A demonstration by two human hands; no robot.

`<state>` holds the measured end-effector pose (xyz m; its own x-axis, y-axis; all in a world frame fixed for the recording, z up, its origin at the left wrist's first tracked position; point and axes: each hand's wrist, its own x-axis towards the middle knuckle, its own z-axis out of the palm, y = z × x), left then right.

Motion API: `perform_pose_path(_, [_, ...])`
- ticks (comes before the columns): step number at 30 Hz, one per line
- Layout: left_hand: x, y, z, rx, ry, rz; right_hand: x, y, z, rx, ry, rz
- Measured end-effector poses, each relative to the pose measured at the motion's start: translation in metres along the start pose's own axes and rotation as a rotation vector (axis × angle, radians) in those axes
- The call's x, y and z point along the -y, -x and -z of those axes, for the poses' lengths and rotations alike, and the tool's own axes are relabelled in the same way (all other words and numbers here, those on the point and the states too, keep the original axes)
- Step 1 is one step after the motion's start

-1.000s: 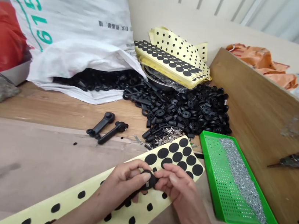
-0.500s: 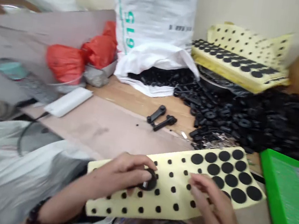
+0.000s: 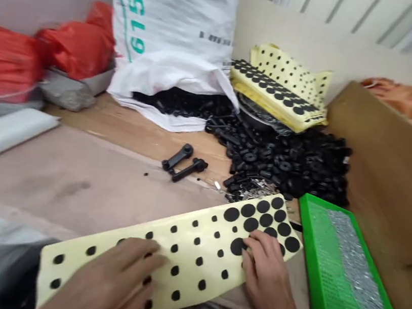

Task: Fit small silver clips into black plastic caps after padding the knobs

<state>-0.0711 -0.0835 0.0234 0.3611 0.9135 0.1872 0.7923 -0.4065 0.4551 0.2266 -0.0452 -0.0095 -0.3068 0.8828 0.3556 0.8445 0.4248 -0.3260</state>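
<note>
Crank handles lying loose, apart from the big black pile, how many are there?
2. One crank handle lies left of the black parts pile; the second crank handle lies just in front of it. More may be buried in the pile.

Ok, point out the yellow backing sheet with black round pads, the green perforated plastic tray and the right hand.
yellow sheet (image 3: 193, 242): head view, bare middle.
green tray (image 3: 325, 276): head view, bare floor.
right hand (image 3: 264, 275): head view, knuckles.
</note>
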Motion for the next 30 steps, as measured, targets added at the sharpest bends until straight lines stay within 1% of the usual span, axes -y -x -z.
perform_pose_path(1, [-0.014, -0.016, -0.012, 0.015, 0.009, -0.19, 0.001, 0.0, 0.0, 0.006, -0.001, -0.018])
perform_pose_path(2, [-0.027, -0.032, -0.023, 0.063, -0.007, -0.274, 0.002, 0.0, 0.0, 0.009, -0.002, -0.024])
perform_pose_path(3, [-0.039, -0.047, -0.032, 0.1, -0.027, -0.323, 0.003, 0.0, 0.001, 0.006, -0.002, -0.026])
perform_pose_path(5, [-0.058, -0.069, -0.046, 0.209, -0.087, -0.314, 0.005, 0.001, 0.001, -0.003, 0.002, -0.031])
perform_pose_path(6, [-0.064, -0.078, -0.051, 0.252, -0.122, -0.3, 0.006, 0.0, 0.002, -0.004, 0.003, -0.038])
perform_pose_path(8, [-0.071, -0.088, -0.059, 0.298, -0.18, -0.283, 0.009, -0.001, 0.003, 0.011, -0.004, -0.061])
perform_pose_path(12, [-0.073, -0.094, -0.066, 0.303, -0.23, -0.29, 0.01, -0.005, 0.008, 0.064, -0.083, -0.089])
perform_pose_path(14, [-0.072, -0.094, -0.067, 0.294, -0.239, -0.283, 0.007, -0.007, 0.011, 0.06, -0.127, -0.095])
perform_pose_path(17, [-0.07, -0.093, -0.069, 0.287, -0.243, -0.283, 0.002, -0.008, 0.011, 0.041, -0.074, -0.09])
perform_pose_path(19, [-0.068, -0.093, -0.07, 0.284, -0.244, -0.29, 0.001, -0.009, 0.01, 0.064, -0.013, -0.074])
perform_pose_path(22, [-0.067, -0.091, -0.07, 0.27, -0.244, -0.302, 0.002, -0.011, 0.008, 0.113, 0.007, -0.08])
perform_pose_path(26, [-0.066, -0.092, -0.071, 0.261, -0.251, -0.309, 0.007, -0.015, 0.01, 0.127, -0.038, -0.098])
perform_pose_path(30, [-0.066, -0.092, -0.072, 0.259, -0.249, -0.32, 0.011, -0.015, 0.013, 0.143, -0.144, -0.101])
